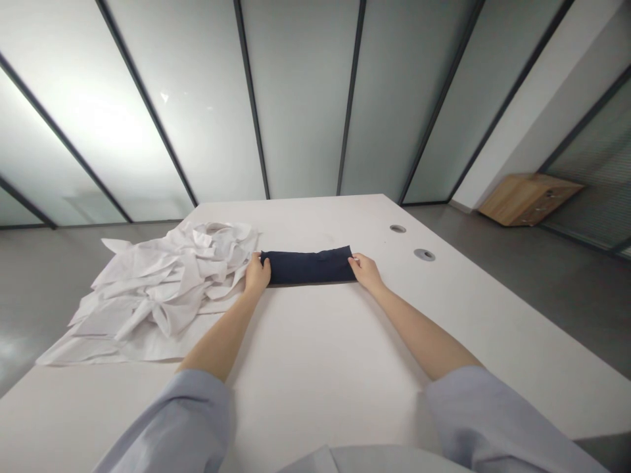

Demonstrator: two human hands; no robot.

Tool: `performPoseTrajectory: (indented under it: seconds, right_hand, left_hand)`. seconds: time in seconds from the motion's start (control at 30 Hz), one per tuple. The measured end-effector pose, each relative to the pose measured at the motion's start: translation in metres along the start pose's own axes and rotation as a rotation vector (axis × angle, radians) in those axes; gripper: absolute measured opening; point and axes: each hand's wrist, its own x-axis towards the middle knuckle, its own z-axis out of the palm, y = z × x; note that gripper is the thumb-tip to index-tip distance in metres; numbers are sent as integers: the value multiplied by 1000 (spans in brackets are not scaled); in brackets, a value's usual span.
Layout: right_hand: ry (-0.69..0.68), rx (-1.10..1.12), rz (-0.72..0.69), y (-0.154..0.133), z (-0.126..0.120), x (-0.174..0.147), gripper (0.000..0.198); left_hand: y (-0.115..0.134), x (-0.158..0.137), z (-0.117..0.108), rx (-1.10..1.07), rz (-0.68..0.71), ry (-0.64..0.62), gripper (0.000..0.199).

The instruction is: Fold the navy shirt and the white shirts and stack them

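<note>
A white table (pixel 320 361) spreads wide below; a heap of rumpled white cloth (pixel 167 282) lies along its left edge; two round grey fittings (pixel 424 255) sit in its right side.

The garment (pixel 384 460) is plain, pale grey-blue. The left sleeve (pixel 170 424) and the right sleeve (pixel 497 420) are loose, softly creased, and end well short of the bare left hand (pixel 257 273) and bare right hand (pixel 366 271).
</note>
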Motion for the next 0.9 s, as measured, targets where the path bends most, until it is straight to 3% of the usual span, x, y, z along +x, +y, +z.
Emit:
performPoseTrajectory:
  seconds: [0.1,0.23,0.3,0.37,0.5,0.67,0.77,0.9]
  right_hand:
    - [43,6,18,5,1,3,34]
    - [122,-71,-73,0,-1,1,48]
    - [57,-168,-212,-9,-2,-3,52]
    - [-99,-262,-327,-19,1,-9,52]
    - [-373,-388,-325,-26,8,-18,56]
    - [-398,-405,-301,-18,11,-18,60]
    - [-389,-405,-298,-18,11,-18,60]
    - [-373,-460,-250,-29,8,-21,66]
  left_hand:
    - [2,-3,-1,22,38,57,43]
    - [16,-16,-7,153,285,163,47]
    - [25,-26,-6,243,425,69,46]
    - [32,-33,-2,330,506,-86,46]
    - [32,-38,7,443,429,-275,58]
    - [16,-31,0,421,417,-353,85]
    - [8,-27,-5,382,470,-355,83]
    - [8,-26,-10,390,357,-201,68]
